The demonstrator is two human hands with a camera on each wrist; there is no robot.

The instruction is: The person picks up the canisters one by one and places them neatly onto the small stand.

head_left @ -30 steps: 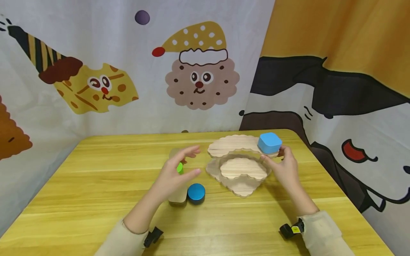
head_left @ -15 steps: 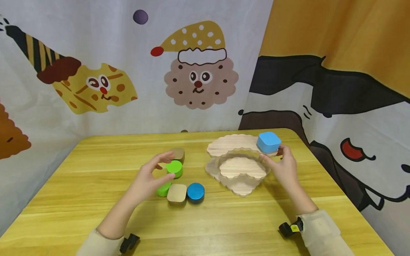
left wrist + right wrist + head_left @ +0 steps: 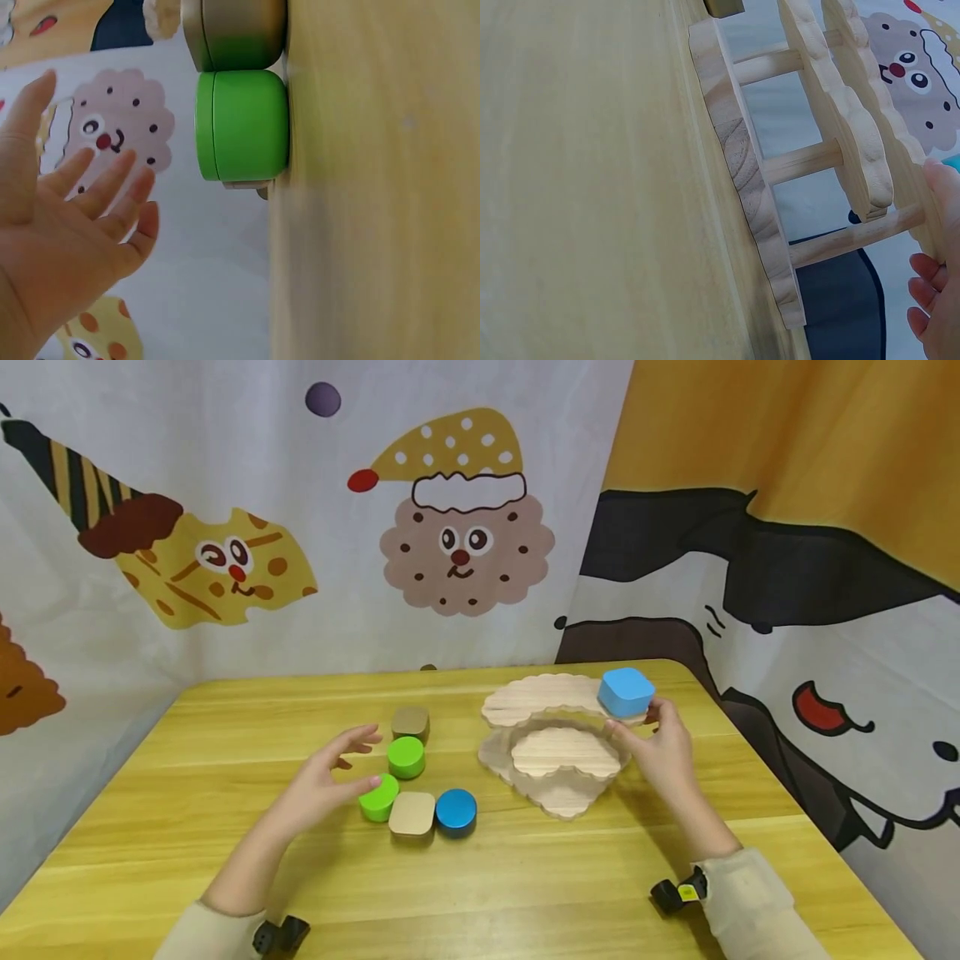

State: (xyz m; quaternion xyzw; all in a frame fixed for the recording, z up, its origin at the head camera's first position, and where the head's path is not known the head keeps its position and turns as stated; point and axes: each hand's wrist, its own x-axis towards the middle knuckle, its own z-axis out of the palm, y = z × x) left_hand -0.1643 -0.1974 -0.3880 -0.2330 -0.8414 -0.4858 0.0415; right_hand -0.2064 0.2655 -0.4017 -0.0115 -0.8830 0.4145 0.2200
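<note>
My left hand (image 3: 318, 785) hovers with spread fingers left of the tins, holding nothing. In the head view its thumb overlaps the nearer round green tin (image 3: 379, 798); the left wrist view shows a gap between the hand and a green tin (image 3: 247, 126). With thumb and fingers, my right hand (image 3: 666, 750) grips the right end of the top shelf of a tiered wooden stand (image 3: 536, 697) with scalloped edges. A light blue rounded-square tin (image 3: 626, 692) sits on that shelf, beside the fingers. Dowels (image 3: 806, 161) join the tiers in the right wrist view.
Another green tin (image 3: 406, 758) and a gold square tin (image 3: 410, 723) stand farther back. A second gold tin (image 3: 412, 815) and a round blue tin (image 3: 456, 812) are side by side in front. The wooden table (image 3: 525, 893) ends at a printed curtain (image 3: 315, 635).
My left hand has drawn back to the left, uncovering the green and gold tins. The right hand keeps its hold on the stand, and the light blue tin stays on top.
</note>
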